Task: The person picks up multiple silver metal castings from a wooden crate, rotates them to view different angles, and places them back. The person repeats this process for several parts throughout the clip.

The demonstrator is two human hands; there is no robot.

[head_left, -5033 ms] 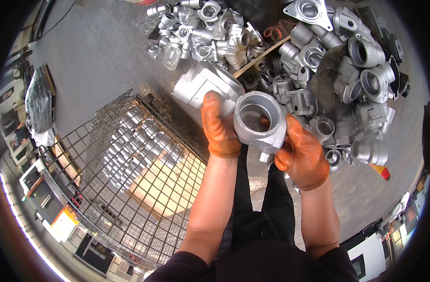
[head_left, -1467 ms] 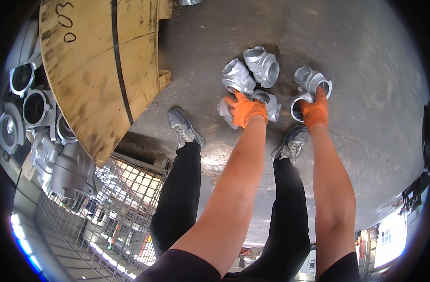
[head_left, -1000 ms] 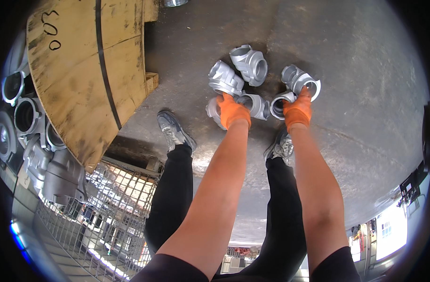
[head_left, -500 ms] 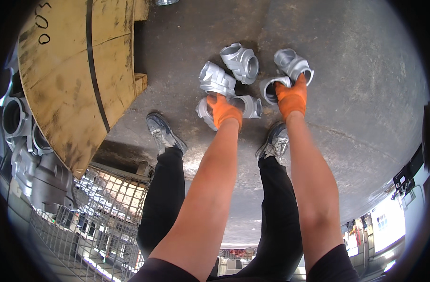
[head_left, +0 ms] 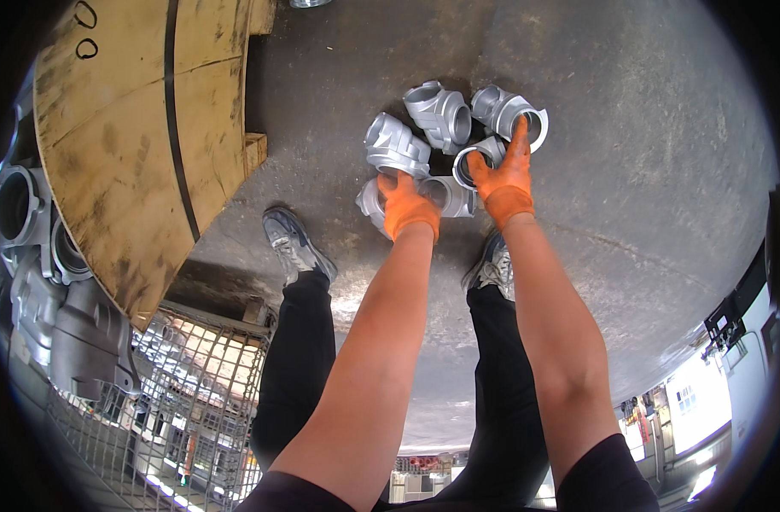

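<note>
Several silver metal pipe castings with round openings stand in a cluster on the floor. My left hand (head_left: pixel 411 207), in an orange glove, is closed over the lower left casting (head_left: pixel 372 203), beside another casting (head_left: pixel 455 197). My right hand (head_left: pixel 505 181), gloved alike, has thumb and fingers spread. Its thumb lies at the rim of a small upright casting (head_left: pixel 478 160), and its fingertips touch the flanged casting (head_left: pixel 511 113) at the upper right. Two more castings, one at the upper left (head_left: pixel 396 145) and one at the top (head_left: pixel 439 117), stand untouched.
A strapped yellow wooden board (head_left: pixel 125 128) stands at the left. Behind it are larger grey castings (head_left: pixel 87 337) and a wire mesh cage (head_left: pixel 206 375). My shoes (head_left: pixel 296 241) are on the dark concrete floor (head_left: pixel 629 154), close below the cluster. Another silver part (head_left: pixel 309 2) shows at the top edge.
My right hand has moved left, and the two castings at it have shifted left against the cluster. Its fingers are spread wider. My left hand has stayed almost in place.
</note>
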